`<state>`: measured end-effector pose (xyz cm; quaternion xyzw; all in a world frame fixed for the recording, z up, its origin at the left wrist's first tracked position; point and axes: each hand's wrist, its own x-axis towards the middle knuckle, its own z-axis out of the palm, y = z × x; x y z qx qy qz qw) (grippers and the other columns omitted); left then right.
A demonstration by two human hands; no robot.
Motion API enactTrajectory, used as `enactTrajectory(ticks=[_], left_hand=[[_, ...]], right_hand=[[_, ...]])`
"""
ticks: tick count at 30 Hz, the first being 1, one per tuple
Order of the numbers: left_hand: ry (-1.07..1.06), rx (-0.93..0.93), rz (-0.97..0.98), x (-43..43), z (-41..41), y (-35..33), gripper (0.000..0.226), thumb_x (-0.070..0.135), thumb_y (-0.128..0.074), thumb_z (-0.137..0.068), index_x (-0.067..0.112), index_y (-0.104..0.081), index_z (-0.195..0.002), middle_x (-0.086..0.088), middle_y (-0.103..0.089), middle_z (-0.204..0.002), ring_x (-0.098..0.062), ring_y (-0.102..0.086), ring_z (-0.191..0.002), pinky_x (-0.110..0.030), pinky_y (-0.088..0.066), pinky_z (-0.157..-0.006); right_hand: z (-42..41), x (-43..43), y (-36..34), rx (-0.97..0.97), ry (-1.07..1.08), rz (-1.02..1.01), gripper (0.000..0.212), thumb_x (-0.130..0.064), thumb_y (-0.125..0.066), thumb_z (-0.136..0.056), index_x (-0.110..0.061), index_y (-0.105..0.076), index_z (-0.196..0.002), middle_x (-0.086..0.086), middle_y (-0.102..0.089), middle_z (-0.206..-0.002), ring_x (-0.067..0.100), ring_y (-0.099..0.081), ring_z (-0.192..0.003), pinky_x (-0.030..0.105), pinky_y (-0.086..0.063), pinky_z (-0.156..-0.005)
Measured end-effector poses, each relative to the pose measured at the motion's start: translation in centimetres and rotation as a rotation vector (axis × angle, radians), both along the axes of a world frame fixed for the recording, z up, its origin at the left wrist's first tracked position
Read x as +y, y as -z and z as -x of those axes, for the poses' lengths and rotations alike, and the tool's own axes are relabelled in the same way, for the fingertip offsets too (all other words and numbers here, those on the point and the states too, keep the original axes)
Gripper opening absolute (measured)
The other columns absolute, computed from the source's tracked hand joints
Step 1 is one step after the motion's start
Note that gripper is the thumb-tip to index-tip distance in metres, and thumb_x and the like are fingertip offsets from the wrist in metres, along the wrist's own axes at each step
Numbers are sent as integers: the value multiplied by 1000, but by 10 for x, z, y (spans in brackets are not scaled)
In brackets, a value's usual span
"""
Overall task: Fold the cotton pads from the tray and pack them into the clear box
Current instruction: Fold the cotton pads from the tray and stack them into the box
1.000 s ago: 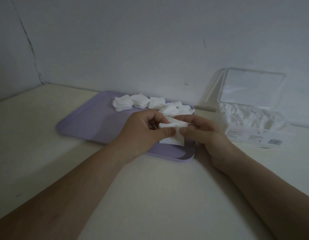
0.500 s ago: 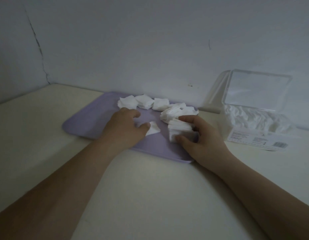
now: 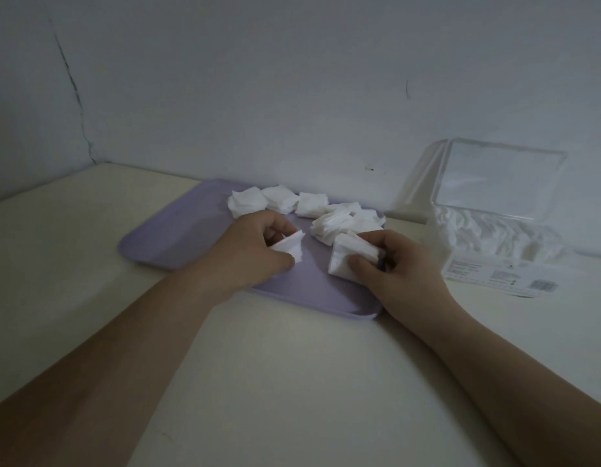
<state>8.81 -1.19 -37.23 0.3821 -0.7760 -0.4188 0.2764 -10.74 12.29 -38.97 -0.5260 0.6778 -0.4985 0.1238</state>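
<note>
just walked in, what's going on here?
A person is working through cotton pads over a purple tray. The left hand pinches a single pad, and the right hand grips a small stack at the tray's near right. More piles sit along the tray's far edge. The clear box stands on the table to the right, lid up, with pads already in it.

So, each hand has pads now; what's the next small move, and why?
Probably fold the single pad pinched in the left hand: it looks only partly creased, the right hand is busy gripping a stack over the tray, and the clear box stands open to its right.
</note>
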Motion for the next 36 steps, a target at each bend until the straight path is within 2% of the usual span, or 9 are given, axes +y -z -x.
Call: enactTrajectory(ticks=[4,9,14,17,23,27,30,33,36], left_hand=[[23,56,-6,4,1,-1,10,11,-80,-83,19,-73,-84,15,-62,-64,3,-47,-52,-11,-35,-48],[242,299,-196,10,4,-4,19,1,-74,-89,20,-75,-95,3,-73,-87,-8,-62,-80,-20,-53,-67],[354,229,-218,26,16,1,23,1,-82,-81,12,-73,-100,-11,-80,-100,-21,-75,-94,-35,-60,-86],[269,165,-71,27,19,5,17,14,-89,-78,15,-75,-87,-13,-78,-92,-15,-69,-81,-37,-55,-80],[184,209,-44,31,22,6,19,21,-92,-74,16,-77,-84,-2,-70,-73,-10,-53,-66,-25,-43,-63],[134,192,-7,27,24,10,23,22,-93,-71,20,-71,-77,-4,-64,-68,-10,-50,-64,-29,-41,-63],[91,167,14,27,26,11,34,23,-95,-69,16,-66,-86,5,-57,-64,-6,-44,-56,-21,-38,-54],[88,157,-26,26,24,6,48,24,-95,-68,20,-64,-105,1,-55,-67,-9,-45,-56,-19,-38,-51],[153,121,-67,22,20,2,54,20,-93,-73,23,-65,-119,-2,-55,-68,-10,-44,-56,-16,-35,-50]], right_hand=[[1,-1,1,-47,-1,5,22,-11,-77,-88,-25,-74,-105,-8,-77,-92,-5,-65,-73,6,-46,-68],[2,-1,1,-117,-24,14,23,-13,-80,-86,-22,-75,-106,-10,-79,-93,-1,-72,-80,11,-51,-73],[3,0,2,-168,-103,20,27,4,-78,-80,-15,-75,-99,-9,-81,-87,0,-74,-79,12,-53,-70],[6,0,4,-146,-145,-7,31,6,-72,-86,-19,-76,-103,-7,-82,-94,6,-77,-90,21,-57,-78],[6,-1,5,-201,-250,-14,23,-4,-70,-95,-15,-76,-115,1,-82,-103,14,-76,-96,32,-57,-88],[8,2,2,-344,-377,-83,43,-1,-71,-76,-15,-75,-117,13,-79,-111,31,-73,-108,44,-54,-97],[6,2,1,-252,-340,-87,43,-17,-89,-72,-23,-75,-112,8,-79,-108,29,-75,-104,50,-57,-97],[5,-1,5,-181,-258,-14,25,-8,-85,-83,-19,-76,-103,3,-80,-100,16,-74,-91,36,-59,-87],[7,-2,5,-143,-235,26,33,11,-74,-84,-17,-74,-100,-2,-80,-99,9,-73,-91,21,-53,-82]])
